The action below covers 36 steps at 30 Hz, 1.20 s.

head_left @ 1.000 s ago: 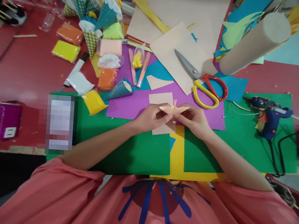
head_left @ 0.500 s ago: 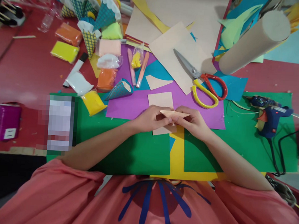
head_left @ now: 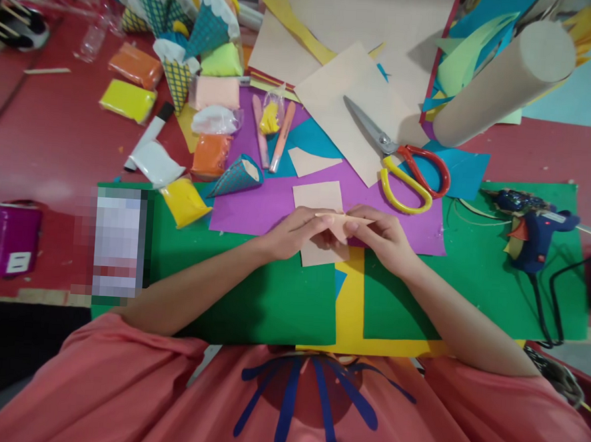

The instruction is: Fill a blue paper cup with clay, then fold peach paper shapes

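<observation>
Between my two hands is a small peach-coloured piece of craft sheet (head_left: 340, 229), bent, with a pointed flap hanging down in the middle. My left hand (head_left: 295, 233) pinches its left part, thumb on the near face. On its right part, my right hand (head_left: 385, 241) grips with thumb and fingers closed. Beneath the hands lies a peach rectangle (head_left: 318, 195), partly hidden, across a purple sheet (head_left: 256, 208). Scissors (head_left: 387, 145) with one yellow and one red handle rest beyond my right hand, blades partly spread. A peach offcut (head_left: 312, 162) lies just beyond the rectangle.
Green sheets (head_left: 251, 298) cover the near table. A blue glue gun (head_left: 537, 239) with its cord is at right, near a peach roll (head_left: 498, 87). At left are a small patterned cone (head_left: 239, 176), clay packets (head_left: 184, 201), a marker (head_left: 150, 135) and a pixelated rectangle (head_left: 118, 243).
The peach piece has turned in my fingers, and a flap now points down. My left thumb has moved up and left along it; my right fingers have shifted slightly. Surrounding things stay put.
</observation>
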Motion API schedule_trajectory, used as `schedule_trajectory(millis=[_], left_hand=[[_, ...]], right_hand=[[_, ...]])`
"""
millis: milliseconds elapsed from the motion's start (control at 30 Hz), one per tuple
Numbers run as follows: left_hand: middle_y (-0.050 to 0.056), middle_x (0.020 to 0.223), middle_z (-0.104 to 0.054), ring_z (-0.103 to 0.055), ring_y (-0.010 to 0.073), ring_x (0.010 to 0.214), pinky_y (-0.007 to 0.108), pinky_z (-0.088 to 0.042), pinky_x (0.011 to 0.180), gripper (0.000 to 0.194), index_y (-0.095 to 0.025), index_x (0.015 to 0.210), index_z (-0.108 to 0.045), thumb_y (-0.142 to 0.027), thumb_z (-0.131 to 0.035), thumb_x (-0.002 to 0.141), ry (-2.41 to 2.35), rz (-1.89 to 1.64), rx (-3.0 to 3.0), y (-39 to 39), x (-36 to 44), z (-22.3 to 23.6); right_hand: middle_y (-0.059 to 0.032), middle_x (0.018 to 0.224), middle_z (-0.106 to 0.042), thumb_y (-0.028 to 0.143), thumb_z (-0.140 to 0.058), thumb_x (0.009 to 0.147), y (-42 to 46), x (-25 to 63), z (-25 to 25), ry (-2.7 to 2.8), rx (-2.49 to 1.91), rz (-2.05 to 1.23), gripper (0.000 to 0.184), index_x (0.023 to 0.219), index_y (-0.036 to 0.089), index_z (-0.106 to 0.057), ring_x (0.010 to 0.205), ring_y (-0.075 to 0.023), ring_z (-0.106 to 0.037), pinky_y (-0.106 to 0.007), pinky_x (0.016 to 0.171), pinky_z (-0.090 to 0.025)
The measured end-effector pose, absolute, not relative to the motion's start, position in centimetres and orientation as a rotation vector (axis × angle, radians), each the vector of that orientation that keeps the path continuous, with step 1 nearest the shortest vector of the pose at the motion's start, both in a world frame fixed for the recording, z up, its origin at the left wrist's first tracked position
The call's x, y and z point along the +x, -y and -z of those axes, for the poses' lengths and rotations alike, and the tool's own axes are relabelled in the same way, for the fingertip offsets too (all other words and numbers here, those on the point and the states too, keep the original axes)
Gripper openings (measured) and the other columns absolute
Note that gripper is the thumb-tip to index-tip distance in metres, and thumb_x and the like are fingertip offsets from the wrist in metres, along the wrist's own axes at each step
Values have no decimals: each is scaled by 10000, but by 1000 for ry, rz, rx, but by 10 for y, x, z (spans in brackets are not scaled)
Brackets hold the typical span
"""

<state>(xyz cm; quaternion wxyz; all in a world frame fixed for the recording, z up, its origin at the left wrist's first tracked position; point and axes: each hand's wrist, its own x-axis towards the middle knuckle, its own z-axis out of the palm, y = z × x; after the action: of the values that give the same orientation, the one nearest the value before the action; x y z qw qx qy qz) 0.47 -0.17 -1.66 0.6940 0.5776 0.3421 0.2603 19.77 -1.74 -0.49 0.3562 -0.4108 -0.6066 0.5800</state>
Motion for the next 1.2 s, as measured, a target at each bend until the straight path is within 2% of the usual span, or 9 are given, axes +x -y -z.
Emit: schedule_trajectory(millis=[267,500,600,667,767,833,967,1033,1200], left_hand=[[53,692,-668,-589,102,578,203,-497,546,535,-132,760,-632,-601,-427,915,-768,-716,1373,2,7,19],[66,796,-678,-618,107,662,211,-522,611,487,-134,895,-637,-566,-416,934,-735,-695,1482,0,6,22],[22,761,-650,-600,79,622,185,-497,586,374,-159,840,-582,-524,-525,895,-759,-757,1471,2,8,21],[-20,740,-635,-591,63,578,166,-475,546,332,-191,893,-509,-498,-623,836,-815,-841,1380,3,9,21],[-53,724,-642,-617,72,574,166,-478,539,459,-231,1064,-434,-469,-699,774,-883,-919,1275,5,10,22],[-45,723,-659,-639,86,608,179,-498,565,519,-227,1137,-443,-450,-719,758,-886,-923,1289,5,10,22],[-8,740,-677,-611,67,557,175,-488,531,349,-178,946,-589,-464,-702,780,-888,-906,1344,3,12,21],[-10,714,-664,-590,59,520,175,-473,500,339,-167,846,-605,-488,-696,785,-901,-923,1346,3,13,20],[-26,688,-620,-568,52,538,169,-459,504,321,-170,782,-596,-468,-716,777,-917,-995,1396,2,11,22]], right_hand=[[-16,788,-649,501,-719,773,18,195,10,1355,-1105,-1573,357,886,185,-596,719,-136,-623,-272,646,-509],[20,682,-567,514,-681,804,17,194,9,1383,-1152,-1348,339,792,197,-560,606,-99,-531,-245,553,-435],[14,700,-567,545,-652,816,17,195,7,1404,-1189,-1308,358,793,203,-549,625,-109,-541,-256,569,-443],[11,697,-579,552,-642,821,18,195,7,1401,-1193,-1327,362,785,209,-529,643,-119,-569,-262,585,-462],[12,696,-592,523,-662,817,18,195,7,1400,-1178,-1325,338,792,212,-535,634,-116,-578,-257,574,-470],[11,714,-601,493,-679,813,18,194,7,1403,-1169,-1303,305,813,213,-557,621,-109,-572,-257,568,-475],[4,729,-615,470,-671,822,18,195,9,1426,-1158,-1308,265,815,219,-583,617,-113,-584,-269,572,-490],[-5,755,-624,463,-666,826,19,195,10,1440,-1159,-1304,256,825,217,-597,636,-116,-590,-274,581,-493],[-24,819,-641,436,-680,822,20,194,11,1441,-1155,-1280,232,812,213,-619,723,-135,-616,-303,647,-514]])
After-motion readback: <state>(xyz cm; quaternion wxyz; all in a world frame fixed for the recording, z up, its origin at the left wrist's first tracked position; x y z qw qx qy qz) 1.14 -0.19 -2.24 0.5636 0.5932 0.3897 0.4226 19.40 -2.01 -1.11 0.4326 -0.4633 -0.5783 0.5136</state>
